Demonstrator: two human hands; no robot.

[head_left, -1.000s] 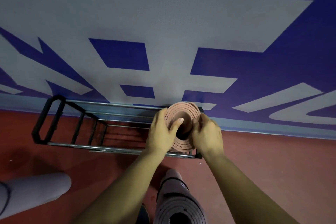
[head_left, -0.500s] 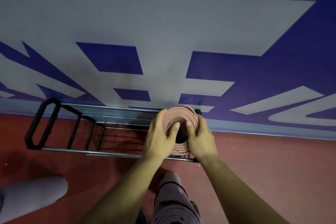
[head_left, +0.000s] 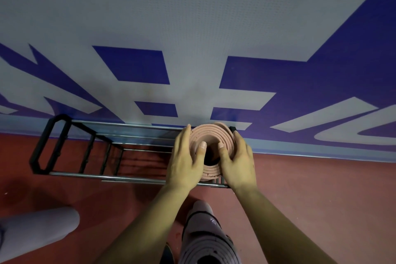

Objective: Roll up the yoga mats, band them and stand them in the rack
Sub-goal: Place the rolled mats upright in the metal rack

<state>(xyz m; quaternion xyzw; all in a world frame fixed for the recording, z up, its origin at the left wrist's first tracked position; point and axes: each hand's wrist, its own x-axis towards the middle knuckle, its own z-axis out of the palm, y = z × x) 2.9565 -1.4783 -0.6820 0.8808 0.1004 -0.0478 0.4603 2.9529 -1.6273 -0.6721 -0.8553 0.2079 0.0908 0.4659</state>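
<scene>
Noted pink rolled mat (head_left: 211,137) upright in right end of rack (head_left: 64,174), at far edge of floor (head_left: 310,199) against wall. Found left grip (head_left: 185,163) and right grip (head_left: 237,163) wrapped round its top end from either side, fingers curled on outer coils, thumbs laid on spiral face beside hollow core. Recorded banded grey roll (head_left: 205,231) on near side of rack, second grey roll (head_left: 36,231) lying toward near-left of floor.

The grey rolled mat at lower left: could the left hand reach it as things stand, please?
Probably, once freed: the left hand grips the pink rolled mat; only bare floor lies toward the grey mat.
</scene>
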